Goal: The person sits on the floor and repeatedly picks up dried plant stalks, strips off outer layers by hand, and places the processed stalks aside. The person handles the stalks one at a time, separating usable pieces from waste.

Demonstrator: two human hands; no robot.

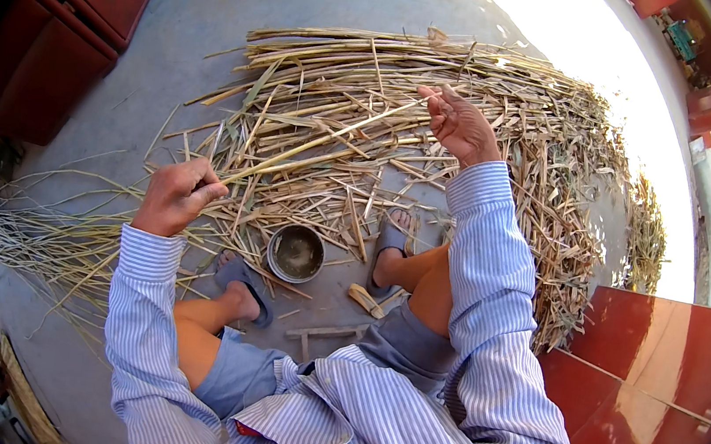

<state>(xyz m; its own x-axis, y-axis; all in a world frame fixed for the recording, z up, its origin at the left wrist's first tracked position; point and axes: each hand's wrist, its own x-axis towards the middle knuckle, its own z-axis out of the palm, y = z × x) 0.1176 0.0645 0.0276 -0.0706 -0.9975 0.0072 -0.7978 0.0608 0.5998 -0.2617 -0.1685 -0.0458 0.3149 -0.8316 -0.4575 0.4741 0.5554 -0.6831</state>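
My left hand [174,195] is closed around the lower end of a long dry reed stalk [321,142], which slants up to the right. My right hand [459,125] is raised at the stalk's upper end, fingers pinched on it or on a strip of its husk. Both arms wear a blue striped shirt. Under the hands lies a big heap of dry reeds and husks [409,78] spread on the grey concrete floor.
A small round metal bowl [296,253] sits between my sandalled feet [388,244]. A bundle of thin stripped stalks [43,233] lies at the left. Dark red doors [70,18] stand at upper left, and a red tiled step [649,364] at the right.
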